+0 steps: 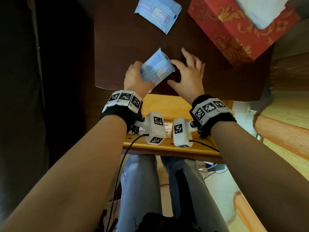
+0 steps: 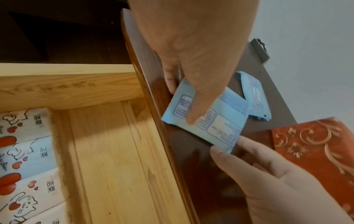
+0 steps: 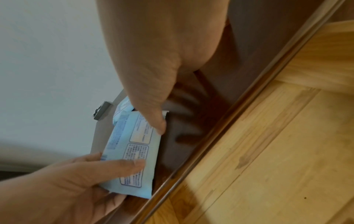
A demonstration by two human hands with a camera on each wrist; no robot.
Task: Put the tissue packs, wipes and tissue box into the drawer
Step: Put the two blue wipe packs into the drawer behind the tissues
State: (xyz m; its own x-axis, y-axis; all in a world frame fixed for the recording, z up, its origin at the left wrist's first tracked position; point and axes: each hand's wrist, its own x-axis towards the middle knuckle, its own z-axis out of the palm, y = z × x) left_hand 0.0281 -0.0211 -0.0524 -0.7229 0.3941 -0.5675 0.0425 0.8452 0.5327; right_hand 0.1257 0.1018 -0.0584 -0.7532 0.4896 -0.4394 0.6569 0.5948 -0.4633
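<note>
A light blue wipes pack (image 1: 156,70) is tilted up off the dark table (image 1: 123,47) near its front edge. My left hand (image 1: 136,76) grips the pack, thumb on its printed face (image 2: 193,119) and fingers behind. My right hand (image 1: 185,71) is spread, thumb (image 3: 160,125) and a straight finger touching the pack's right corner. A second wipes pack (image 1: 157,13) lies flat at the back. The red, gold-patterned tissue box (image 1: 242,32) stands at the back right. Below the table edge the pale wooden drawer (image 2: 114,151) is pulled out, with several heart-printed tissue packs (image 2: 26,154) along its left side.
The drawer's front rim (image 1: 167,147) sits over my grey-trousered legs (image 1: 140,190). Pale wooden furniture (image 1: 287,131) runs along the right. It is dark to the left of the table. A pale wall (image 2: 316,53) stands behind the table.
</note>
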